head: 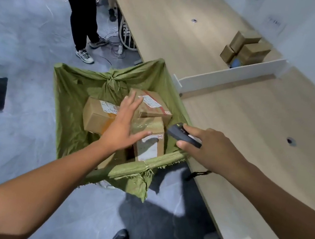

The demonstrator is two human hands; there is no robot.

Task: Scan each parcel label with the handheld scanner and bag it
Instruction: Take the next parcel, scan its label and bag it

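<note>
A green woven bag [69, 94] stands open on the floor beside the table. Three cardboard parcels lie inside it: one on the left [96, 117], one at the back [152, 106] with a white label and red tape, and one in front [150, 143] with its label facing up. My left hand [125, 122] hovers with spread fingers over the parcels, above the bag's mouth. My right hand [204, 146] grips the dark handheld scanner [181, 135] at the bag's right rim, its head pointing left toward the parcels. A black wrist strap [197, 174] hangs below it.
A long wooden table [254, 135] runs along the right, split by a white divider [232, 75]. Several small cardboard boxes [245, 48] are stacked at its far side by the wall. Another person's legs [82, 13] stand beyond the bag among floor cables.
</note>
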